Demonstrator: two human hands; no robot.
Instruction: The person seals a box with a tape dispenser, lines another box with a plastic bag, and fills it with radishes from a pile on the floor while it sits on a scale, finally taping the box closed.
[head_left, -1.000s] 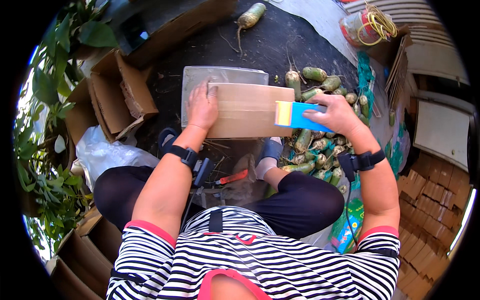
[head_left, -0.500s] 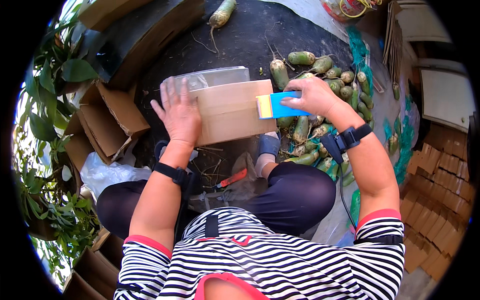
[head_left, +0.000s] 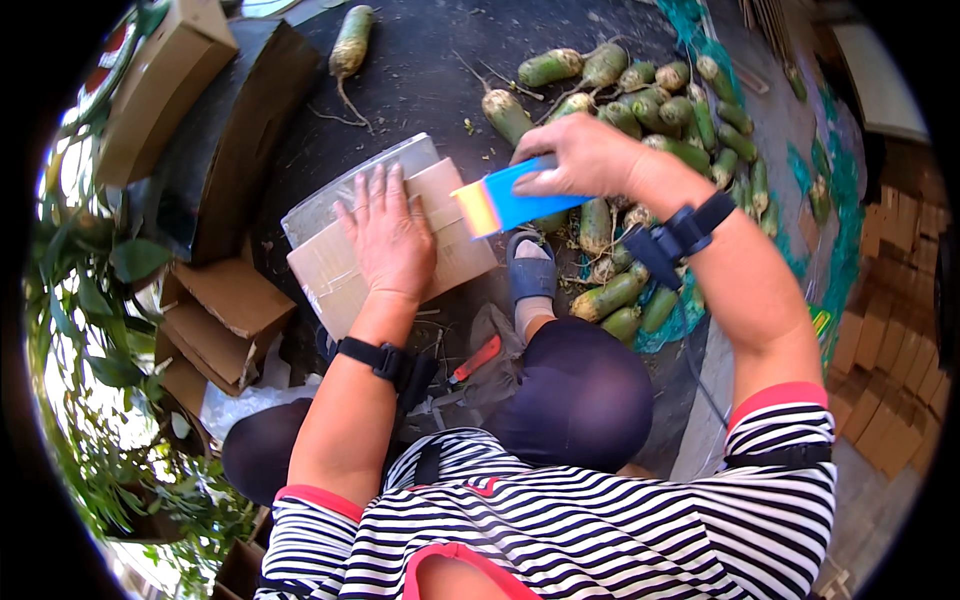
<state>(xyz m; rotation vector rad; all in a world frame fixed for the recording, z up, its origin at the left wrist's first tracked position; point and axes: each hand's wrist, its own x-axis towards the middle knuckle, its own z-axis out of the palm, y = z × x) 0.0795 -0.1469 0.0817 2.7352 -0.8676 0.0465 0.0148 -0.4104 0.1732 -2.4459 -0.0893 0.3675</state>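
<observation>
A brown cardboard box (head_left: 455, 235) lies tilted in front of me, with a shiny strip running across its top face. My left hand (head_left: 392, 235) is pressed flat on it, fingers spread. Behind the box, partly covered by it, is a grey, flat-topped block (head_left: 315, 208). My right hand (head_left: 580, 160) grips a blue tool with a yellow-orange front end, which looks like a tape dispenser (head_left: 530, 198). That front end is just right of the box's right edge; motion blurs it, and I cannot tell whether it touches.
Many green radishes (head_left: 660, 110) lie at the right, near green netting (head_left: 845, 230). One radish (head_left: 350, 45) lies apart at the far left. An opened carton (head_left: 225, 320) stands left, near leafy plants (head_left: 75, 330). A red-handled knife (head_left: 478, 358) lies by my legs. Flattened cardboard (head_left: 890, 330) fills the right side.
The box has turned, its left end swinging toward me. My left hand has moved from its left edge onto its top. The blue dispenser has moved left and now tilts, off the box's top.
</observation>
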